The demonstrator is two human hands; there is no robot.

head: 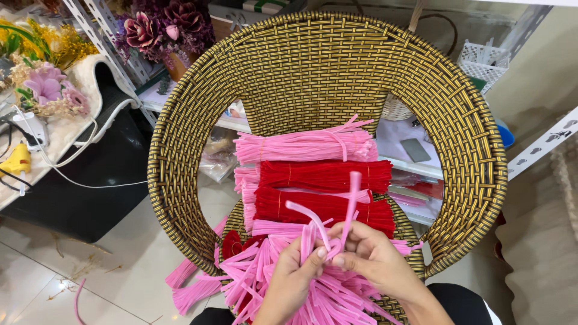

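Pink fuzzy pipe cleaners (328, 225) sit pinched in our left hand (295, 274) and right hand (373, 259), above a woven wicker chair (475, 150).

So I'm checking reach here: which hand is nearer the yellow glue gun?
Left. The left hand is on the side toward the yellow glue gun at the far left; the right hand is farther right.
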